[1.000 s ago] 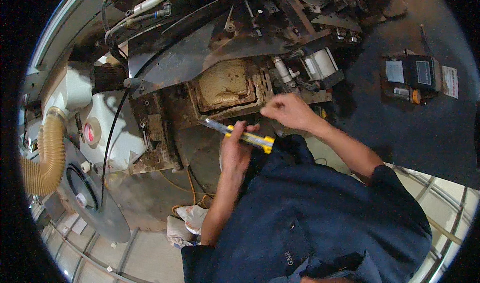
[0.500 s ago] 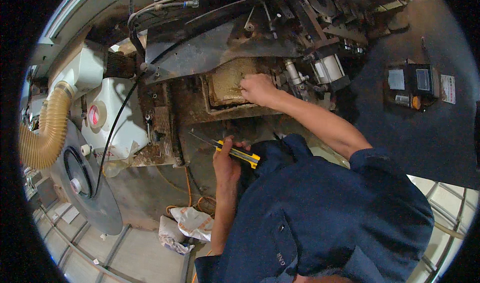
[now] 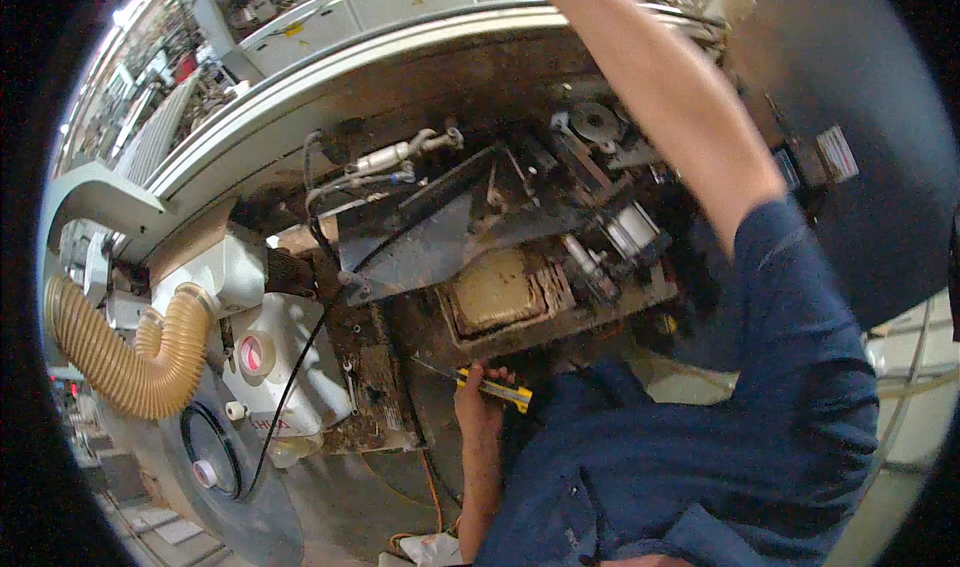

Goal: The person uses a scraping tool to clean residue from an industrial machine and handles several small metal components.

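Note:
My left hand [image 3: 480, 402] is closed around a yellow snap-off utility knife [image 3: 508, 395], its thin blade out and aimed to the upper left. It hovers near my body, in front of a grimy rectangular tray [image 3: 515, 339] that holds a smooth tan mass. Nothing of the tray is touched by the knife. My right forearm [image 3: 665, 77] stretches up across the machine to the top edge of the picture. The right hand lies beyond that edge, so its fingers and anything in them are hidden.
A dark metal plate [image 3: 410, 242] borders the tray's far side. To its right sits a silver cylinder [image 3: 632, 229] among machine parts. At the left are a white plastic tank [image 3: 305, 367], a ribbed tan hose [image 3: 150, 377] and a black cable [image 3: 290, 392]. A pale rail [image 3: 330, 62] runs behind.
My right hand has left the tray and gone up out of the picture. The view has tilted upward, showing more background. My left hand still holds the utility knife.

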Demonstrator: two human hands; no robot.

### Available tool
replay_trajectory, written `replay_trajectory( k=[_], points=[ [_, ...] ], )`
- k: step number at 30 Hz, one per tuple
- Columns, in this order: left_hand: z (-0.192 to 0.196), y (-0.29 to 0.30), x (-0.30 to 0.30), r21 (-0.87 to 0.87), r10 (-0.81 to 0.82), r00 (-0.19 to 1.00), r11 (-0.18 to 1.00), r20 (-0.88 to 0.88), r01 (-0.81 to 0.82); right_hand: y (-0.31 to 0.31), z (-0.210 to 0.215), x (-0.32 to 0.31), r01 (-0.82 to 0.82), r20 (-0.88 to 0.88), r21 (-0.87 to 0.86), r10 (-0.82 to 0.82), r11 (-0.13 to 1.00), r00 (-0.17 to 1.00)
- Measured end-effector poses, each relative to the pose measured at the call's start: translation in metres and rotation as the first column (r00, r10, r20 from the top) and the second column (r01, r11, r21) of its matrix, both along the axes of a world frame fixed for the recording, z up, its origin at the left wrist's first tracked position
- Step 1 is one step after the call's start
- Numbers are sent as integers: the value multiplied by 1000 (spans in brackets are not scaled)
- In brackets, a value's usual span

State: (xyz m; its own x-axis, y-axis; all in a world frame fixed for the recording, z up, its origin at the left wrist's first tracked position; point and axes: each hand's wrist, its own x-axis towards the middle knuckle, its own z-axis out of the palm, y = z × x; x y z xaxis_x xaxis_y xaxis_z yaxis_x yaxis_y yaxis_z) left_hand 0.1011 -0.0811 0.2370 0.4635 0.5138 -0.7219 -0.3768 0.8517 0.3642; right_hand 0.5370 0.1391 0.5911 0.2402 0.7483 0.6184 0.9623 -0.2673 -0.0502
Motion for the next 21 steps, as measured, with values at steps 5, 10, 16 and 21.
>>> replay_trajectory(
  k=[5, 10, 16, 21],
  points=[
    [0, -3, -14, 7, 15, 1000, 1000, -4, -15, -12, -30, 23, -279, -197, -129, 251, 952, 948],
    [3, -11, -23, 47, 58, 996, 997, -64, -55, -186, -137, -149, -316, -187, 258, 368, 913, 911],
    [19, -22, 1, 177, 22, 999, 984, -40, -14, -295, -262, -200, -170, -787, -24, 86, 985, 611],
    [45, 8, 32, 171, -371, 883, 887, -288, 429, -336, -304, -217, -246, -929, -67, 30, 967, 370]
  ],
)
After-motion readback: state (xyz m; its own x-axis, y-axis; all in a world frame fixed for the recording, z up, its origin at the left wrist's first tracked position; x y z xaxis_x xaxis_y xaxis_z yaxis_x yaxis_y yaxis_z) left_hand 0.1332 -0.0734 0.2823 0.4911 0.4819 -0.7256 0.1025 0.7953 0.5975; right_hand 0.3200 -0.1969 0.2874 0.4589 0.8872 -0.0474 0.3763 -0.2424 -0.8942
